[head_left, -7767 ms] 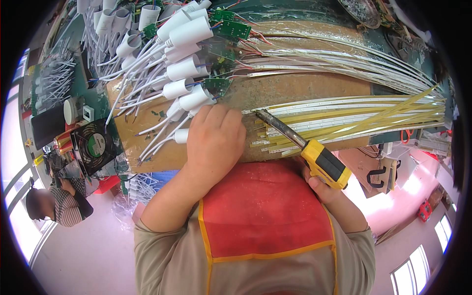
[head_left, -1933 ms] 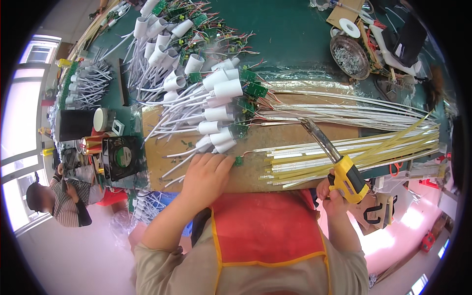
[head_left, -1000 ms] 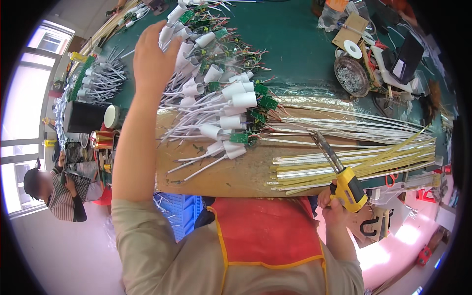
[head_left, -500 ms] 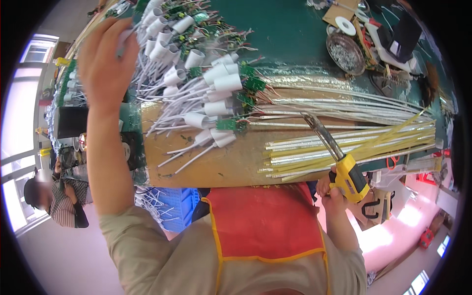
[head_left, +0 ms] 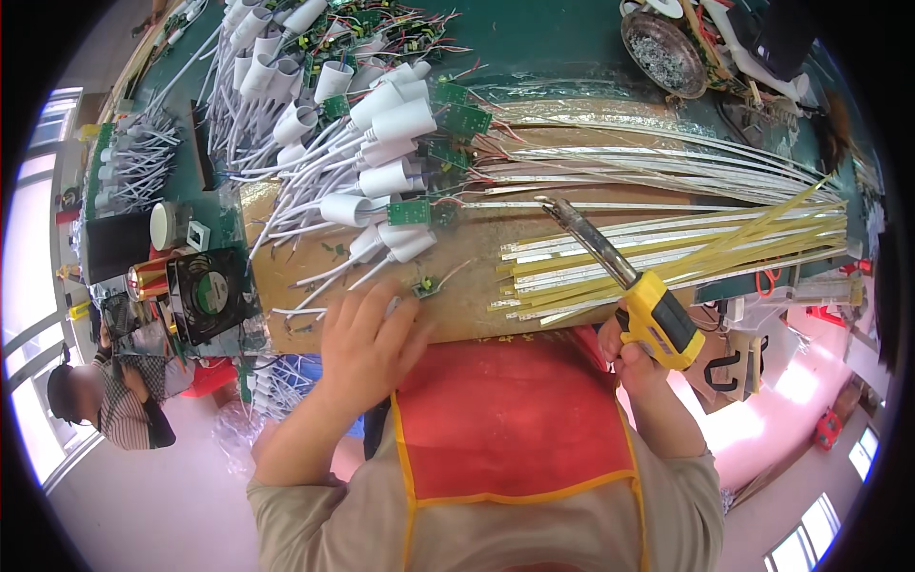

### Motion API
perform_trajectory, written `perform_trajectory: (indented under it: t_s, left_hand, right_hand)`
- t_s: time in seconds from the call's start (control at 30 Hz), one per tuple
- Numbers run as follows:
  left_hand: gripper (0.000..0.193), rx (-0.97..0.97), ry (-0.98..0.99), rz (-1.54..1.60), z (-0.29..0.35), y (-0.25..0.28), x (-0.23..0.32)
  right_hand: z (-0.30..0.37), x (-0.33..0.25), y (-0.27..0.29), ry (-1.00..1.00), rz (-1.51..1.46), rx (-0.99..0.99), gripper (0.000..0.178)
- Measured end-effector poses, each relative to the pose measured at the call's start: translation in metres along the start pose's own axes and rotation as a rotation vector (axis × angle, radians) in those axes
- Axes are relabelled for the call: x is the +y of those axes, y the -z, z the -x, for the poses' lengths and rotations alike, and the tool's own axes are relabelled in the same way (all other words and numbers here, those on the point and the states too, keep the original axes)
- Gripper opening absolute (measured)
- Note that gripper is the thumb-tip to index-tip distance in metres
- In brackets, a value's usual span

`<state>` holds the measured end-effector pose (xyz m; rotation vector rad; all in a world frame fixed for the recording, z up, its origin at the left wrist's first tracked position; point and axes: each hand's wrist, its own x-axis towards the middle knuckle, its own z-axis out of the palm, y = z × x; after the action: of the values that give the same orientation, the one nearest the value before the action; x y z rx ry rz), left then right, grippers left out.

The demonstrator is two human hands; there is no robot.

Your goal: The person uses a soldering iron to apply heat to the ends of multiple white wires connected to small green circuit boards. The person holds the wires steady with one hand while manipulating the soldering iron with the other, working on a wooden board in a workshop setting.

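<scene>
My left hand (head_left: 367, 329) is closed over the front edge of the work board, knuckles up. A small green circuit board (head_left: 427, 286) with thin wires sticks out past its fingers, and a white cord (head_left: 297, 312) comes out on the other side; the middle of this piece is hidden. My right hand (head_left: 631, 357) grips a yellow and black soldering gun (head_left: 658, 319) at the board's right front, its metal barrel slanting up and left. Just beyond my left hand lie white plastic caps (head_left: 400, 121) with cords and green boards, wired to long light strips (head_left: 610, 206).
More white caps (head_left: 257, 76) are piled at the far left. Yellow-backed strips (head_left: 667, 253) lie at right, with a metal bowl (head_left: 664, 55) of bits behind. A black fan (head_left: 207, 294) stands left of the brown board (head_left: 286, 257). Another person (head_left: 114, 396) is at far left.
My left hand has come down from the far-left pile to the front edge, bringing a small circuit board with a cord. My right hand keeps hold of the soldering gun.
</scene>
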<state>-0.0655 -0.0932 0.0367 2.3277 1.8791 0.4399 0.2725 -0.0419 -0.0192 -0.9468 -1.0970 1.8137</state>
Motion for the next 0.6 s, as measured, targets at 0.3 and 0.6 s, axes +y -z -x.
perform_trajectory:
  t_s: [0.3, 0.6]
  left_hand:
    - [0.073, -0.148, -0.172, 0.233, -0.057, -0.044, 0.044]
    - [0.085, -0.304, -0.239, 0.207, -0.047, -0.049, 0.051]
  right_hand:
    - [0.002, -0.001, 0.003, -0.053, -0.075, -0.020, 0.068]
    - [0.000, 0.004, -0.002, 0.010, -0.065, 0.066, 0.068]
